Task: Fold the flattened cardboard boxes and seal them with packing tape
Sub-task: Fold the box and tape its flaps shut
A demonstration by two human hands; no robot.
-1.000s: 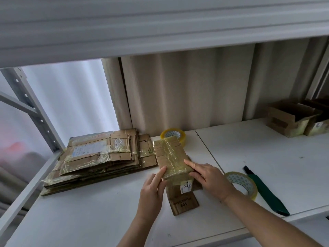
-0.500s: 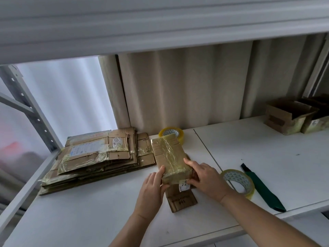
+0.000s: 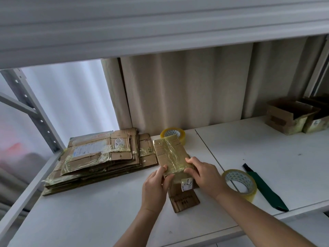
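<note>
We're early in the run. Done so far, judging from the far right of the white bench [image 3: 106, 220]: a couple of brown cardboard boxes stand erected there [image 3: 290, 115], flaps still up on the nearest one, so we can't call them sealed.

Left to do: the stack of flattened brown cardboard boxes with old yellowish tape and a white label [image 3: 99, 157] at the left of the bench looks untouched and thick, so most of the work is ahead.

In hand now: one small flattened brown box wrapped in glossy yellowed tape [image 3: 169, 154]. It lies lengthwise away from us, far end near the back wall, near end between our hands. Its bottom flap with dark print and a white sticker [image 3: 184, 198] lies flat on the bench toward us.

Our left hand [image 3: 156, 188] has fingers curled on the near-left corner, thumb on top. Our right hand [image 3: 204, 175] grips the near-right corner, fingers over the top face. Both have hold of the box; neither holds tape.

Tape: one clear-yellow packing tape roll [image 3: 239, 184] sits just beside our right wrist, a second roll [image 3: 173, 133] behind the box's far end. A dark green flat cutter-like tool [image 3: 265, 189] lies right of the near roll.

Judgement: this box is being opened out, not yet squared or taped.
</note>
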